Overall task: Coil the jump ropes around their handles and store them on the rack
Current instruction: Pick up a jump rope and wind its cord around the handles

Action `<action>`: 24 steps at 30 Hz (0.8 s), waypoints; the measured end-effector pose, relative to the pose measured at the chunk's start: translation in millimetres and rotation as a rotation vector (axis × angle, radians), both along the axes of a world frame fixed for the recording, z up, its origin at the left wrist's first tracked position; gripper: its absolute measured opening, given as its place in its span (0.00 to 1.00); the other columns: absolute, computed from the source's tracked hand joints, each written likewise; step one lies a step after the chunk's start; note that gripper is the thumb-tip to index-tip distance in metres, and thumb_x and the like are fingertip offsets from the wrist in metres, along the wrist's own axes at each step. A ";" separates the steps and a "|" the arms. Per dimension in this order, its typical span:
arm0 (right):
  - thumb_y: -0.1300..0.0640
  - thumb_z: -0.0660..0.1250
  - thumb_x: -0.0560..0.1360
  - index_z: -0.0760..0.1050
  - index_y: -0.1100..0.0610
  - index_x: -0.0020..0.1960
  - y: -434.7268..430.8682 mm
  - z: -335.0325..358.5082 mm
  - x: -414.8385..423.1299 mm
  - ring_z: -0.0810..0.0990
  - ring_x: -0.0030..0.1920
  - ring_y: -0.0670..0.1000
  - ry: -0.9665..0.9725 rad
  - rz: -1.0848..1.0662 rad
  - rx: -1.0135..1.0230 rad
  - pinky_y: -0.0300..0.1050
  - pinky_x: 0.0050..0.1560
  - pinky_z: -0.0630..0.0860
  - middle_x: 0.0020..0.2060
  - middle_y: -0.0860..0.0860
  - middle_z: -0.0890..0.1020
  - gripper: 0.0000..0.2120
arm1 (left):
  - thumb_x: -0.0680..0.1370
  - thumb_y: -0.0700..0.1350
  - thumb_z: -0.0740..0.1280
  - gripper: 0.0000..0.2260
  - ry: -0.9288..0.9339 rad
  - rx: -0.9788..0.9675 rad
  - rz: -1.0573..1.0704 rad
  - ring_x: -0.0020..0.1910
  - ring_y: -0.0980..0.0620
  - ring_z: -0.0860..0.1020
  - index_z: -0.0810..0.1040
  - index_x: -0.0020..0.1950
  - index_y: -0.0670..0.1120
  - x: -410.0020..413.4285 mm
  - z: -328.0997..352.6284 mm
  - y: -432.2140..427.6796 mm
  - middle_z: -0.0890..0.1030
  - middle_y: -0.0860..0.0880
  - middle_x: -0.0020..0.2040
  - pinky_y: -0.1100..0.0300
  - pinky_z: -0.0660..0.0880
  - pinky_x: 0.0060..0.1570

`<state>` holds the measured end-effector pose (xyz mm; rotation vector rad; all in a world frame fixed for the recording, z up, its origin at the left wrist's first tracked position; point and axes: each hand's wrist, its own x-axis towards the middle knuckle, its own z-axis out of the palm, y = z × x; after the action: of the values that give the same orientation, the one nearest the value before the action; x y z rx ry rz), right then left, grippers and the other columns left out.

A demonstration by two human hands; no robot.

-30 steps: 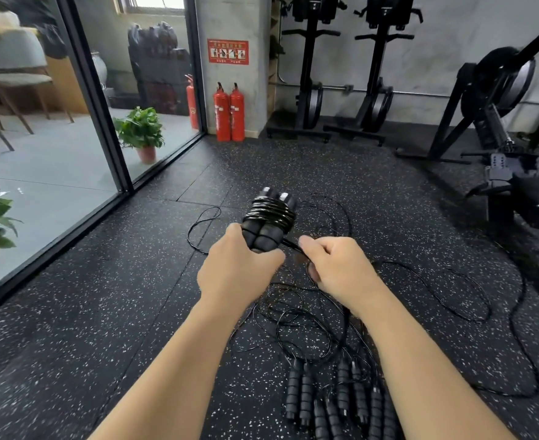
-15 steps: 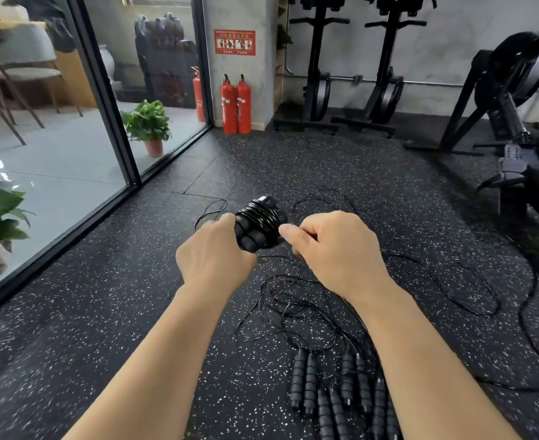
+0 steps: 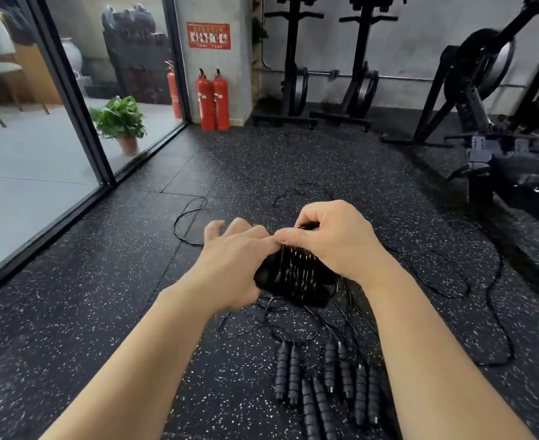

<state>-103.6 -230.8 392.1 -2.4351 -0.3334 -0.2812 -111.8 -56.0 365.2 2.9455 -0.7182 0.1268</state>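
Head view: right hand (image 3: 335,239) pinches the cord on a coiled jump rope (image 3: 293,277); left hand (image 3: 230,268), fingers spread, steadies it above spare handles (image 3: 325,385) on the floor (image 3: 103,312).

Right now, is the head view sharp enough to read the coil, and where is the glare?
Head view: motion blur smears the coiled rope bundle and both hands; daylight washes out the pale floor behind the glass wall; wide-angle distortion bends the frame edges.

3 red fire extinguishers (image 3: 214,100), 2 potted plants (image 3: 120,122), 2 hands (image 3: 335,239), 1 coiled bundle (image 3: 293,277).
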 end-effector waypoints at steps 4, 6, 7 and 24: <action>0.26 0.70 0.55 0.74 0.52 0.31 -13.1 -4.5 4.7 0.72 0.28 0.44 0.115 -0.004 0.111 0.45 0.36 0.71 0.23 0.42 0.74 0.28 | 0.73 0.40 0.68 0.20 0.089 -0.176 -0.107 0.51 0.55 0.61 0.71 0.63 0.54 -1.9 -4.4 2.6 0.66 0.58 0.45 0.52 0.67 0.57; 0.26 0.70 0.53 0.73 0.55 0.31 -18.8 -6.3 7.2 0.71 0.27 0.45 0.179 0.019 0.182 0.45 0.34 0.70 0.23 0.44 0.73 0.32 | 0.72 0.40 0.69 0.19 0.109 -0.249 -0.138 0.50 0.54 0.62 0.71 0.60 0.54 -3.5 -5.2 1.9 0.67 0.59 0.44 0.50 0.69 0.56; 0.28 0.71 0.54 0.73 0.57 0.32 -20.9 -7.2 7.9 0.69 0.26 0.45 0.215 0.043 0.221 0.42 0.31 0.68 0.23 0.44 0.72 0.31 | 0.71 0.41 0.69 0.17 0.112 -0.268 -0.149 0.50 0.54 0.62 0.70 0.56 0.54 -4.3 -5.5 1.2 0.68 0.59 0.44 0.48 0.70 0.55; 0.45 0.66 0.75 0.75 0.65 0.39 -34.9 -21.6 8.6 0.73 0.24 0.48 0.637 0.174 0.700 0.38 0.28 0.73 0.28 0.53 0.75 0.22 | 0.68 0.36 0.71 0.29 0.243 -0.622 -0.107 0.53 0.55 0.67 0.70 0.65 0.55 -14.4 -2.7 -10.0 0.74 0.56 0.47 0.65 0.69 0.49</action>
<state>-95.0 -265.7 370.4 -1.6715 -0.1225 0.3954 -126.2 -65.9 362.5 2.2776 -0.6520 -0.0182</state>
